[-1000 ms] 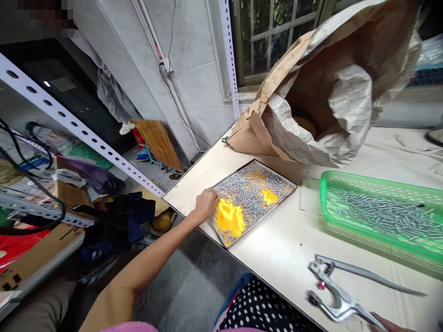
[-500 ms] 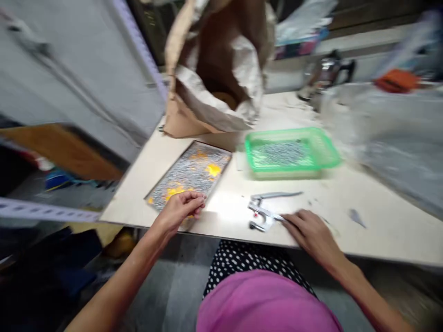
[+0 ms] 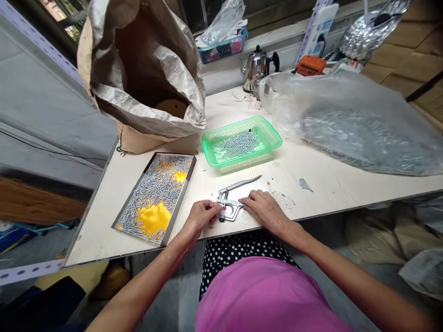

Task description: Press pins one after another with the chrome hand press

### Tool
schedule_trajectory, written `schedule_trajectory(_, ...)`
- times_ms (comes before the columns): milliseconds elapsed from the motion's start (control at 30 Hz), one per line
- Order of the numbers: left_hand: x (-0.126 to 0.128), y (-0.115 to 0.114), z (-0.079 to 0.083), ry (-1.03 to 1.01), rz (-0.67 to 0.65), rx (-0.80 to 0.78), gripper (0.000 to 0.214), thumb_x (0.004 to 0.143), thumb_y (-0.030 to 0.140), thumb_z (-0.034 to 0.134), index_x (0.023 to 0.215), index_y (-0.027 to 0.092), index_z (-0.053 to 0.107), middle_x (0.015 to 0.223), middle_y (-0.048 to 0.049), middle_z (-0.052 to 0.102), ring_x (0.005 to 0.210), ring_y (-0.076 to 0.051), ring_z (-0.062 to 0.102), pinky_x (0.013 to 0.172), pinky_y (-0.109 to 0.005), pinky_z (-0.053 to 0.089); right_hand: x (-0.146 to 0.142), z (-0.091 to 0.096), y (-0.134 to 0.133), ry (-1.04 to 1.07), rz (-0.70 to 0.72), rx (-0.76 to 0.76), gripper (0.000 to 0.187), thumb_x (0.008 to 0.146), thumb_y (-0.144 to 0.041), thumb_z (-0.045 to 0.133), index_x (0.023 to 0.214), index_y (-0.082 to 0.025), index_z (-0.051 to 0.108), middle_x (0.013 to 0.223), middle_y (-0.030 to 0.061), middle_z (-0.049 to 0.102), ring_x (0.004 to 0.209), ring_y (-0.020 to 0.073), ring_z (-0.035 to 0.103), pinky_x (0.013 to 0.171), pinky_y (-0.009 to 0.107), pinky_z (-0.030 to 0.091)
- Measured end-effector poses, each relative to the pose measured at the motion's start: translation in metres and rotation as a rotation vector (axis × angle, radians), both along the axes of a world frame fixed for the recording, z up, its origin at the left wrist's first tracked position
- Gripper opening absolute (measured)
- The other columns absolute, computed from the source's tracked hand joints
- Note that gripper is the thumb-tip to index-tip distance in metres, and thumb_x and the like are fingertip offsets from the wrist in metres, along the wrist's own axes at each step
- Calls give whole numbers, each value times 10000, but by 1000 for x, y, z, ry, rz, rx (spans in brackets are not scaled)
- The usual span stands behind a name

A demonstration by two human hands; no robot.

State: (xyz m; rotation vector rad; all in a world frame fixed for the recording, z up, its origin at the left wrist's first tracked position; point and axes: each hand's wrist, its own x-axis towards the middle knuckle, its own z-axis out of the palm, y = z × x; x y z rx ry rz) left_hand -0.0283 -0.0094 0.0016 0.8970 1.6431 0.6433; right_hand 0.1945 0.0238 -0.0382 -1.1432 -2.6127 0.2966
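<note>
My left hand (image 3: 202, 215) is closed in a pinch at the jaw of the metal hand press pliers (image 3: 232, 199) near the table's front edge; what its fingers hold is too small to make out. My right hand (image 3: 265, 210) rests on the pliers' lower handle, fingers curled over it. To the left lies a flat metal tray (image 3: 187, 183) with yellow cloth and several small silver metal pieces. Behind the pliers stands a green plastic basket (image 3: 273, 133) with more silver pieces.
A big brown paper sack (image 3: 145, 69) stands open at the back left. A clear plastic bag (image 3: 356, 124) of silver parts lies at the right. A steel kettle (image 3: 258, 69) and an orange tool (image 3: 310, 65) stand at the back.
My left hand left the yellow tray and came to the pliers' jaw in a pinch. My right hand closed onto the pliers' handle. The view swung to the right.
</note>
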Motion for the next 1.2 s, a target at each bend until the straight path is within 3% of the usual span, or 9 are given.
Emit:
schedule_trajectory(367,7,5,-4,109,-66,-103,327,668,424,744,682,125,614,481,47,507,411,-60,398,412,-189,307,-1,0,-3,-5,-58,-1,142,950,-221,540,1038,-234,651,912,50,582,880,211,479,733,330,299)
schedule_trajectory(833,13,17,6,153,-98,-258,211,686,277,753,645,129,609,497,33,537,466,-99,494,443,-220,434,-2,2,-6,-66,-61,22,170,921,-93,496,1007,-207,588,983,62,574,897,230,448,750,350,281)
schedule_trajectory(1200,14,15,8,124,-108,-316,254,638,273,823,620,116,624,525,11,583,516,-108,543,541,-258,507,-5,4,-7,-64,-59,44,107,933,-135,526,959,-207,601,954,44,605,876,223,460,712,352,270)
